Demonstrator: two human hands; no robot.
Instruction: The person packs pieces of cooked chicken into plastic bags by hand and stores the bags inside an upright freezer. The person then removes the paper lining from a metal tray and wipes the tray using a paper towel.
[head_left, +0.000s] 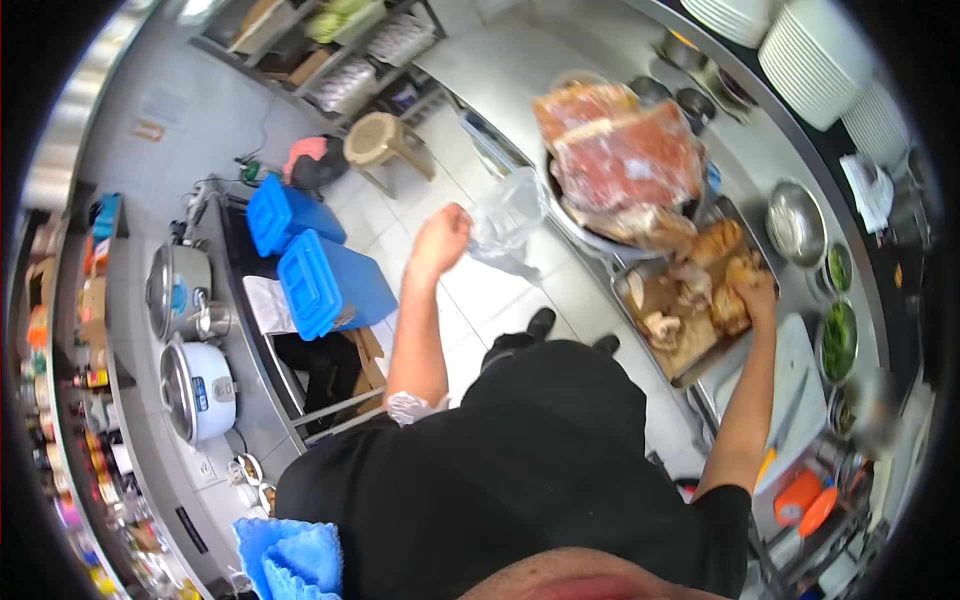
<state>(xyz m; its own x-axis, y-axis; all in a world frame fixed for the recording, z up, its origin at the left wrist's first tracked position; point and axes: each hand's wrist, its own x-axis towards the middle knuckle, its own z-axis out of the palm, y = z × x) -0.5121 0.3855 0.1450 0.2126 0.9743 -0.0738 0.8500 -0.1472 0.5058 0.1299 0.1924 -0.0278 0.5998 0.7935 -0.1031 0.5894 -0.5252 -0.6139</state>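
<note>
My left hand (443, 238) is closed, holding up a clear plastic bag (508, 212) by its edge over the floor. My right hand (757, 292) reaches into a metal tray (683, 378) on the counter, its fingers around a browned piece of cooked chicken (732, 305). Other browned and paler pieces of meat (716, 243) lie in the same tray. Just beyond it, a large bowl (560, 215) is heaped with big slabs of raw, frosty-looking red meat (635, 165).
A white cutting board (795, 385) lies right of the tray. Steel bowls (797, 222) and containers of chopped greens (838, 340) line the counter's back. Blue lidded bins (335, 280) and rice cookers (200, 390) stand at left; a stool (378, 140) is on the floor.
</note>
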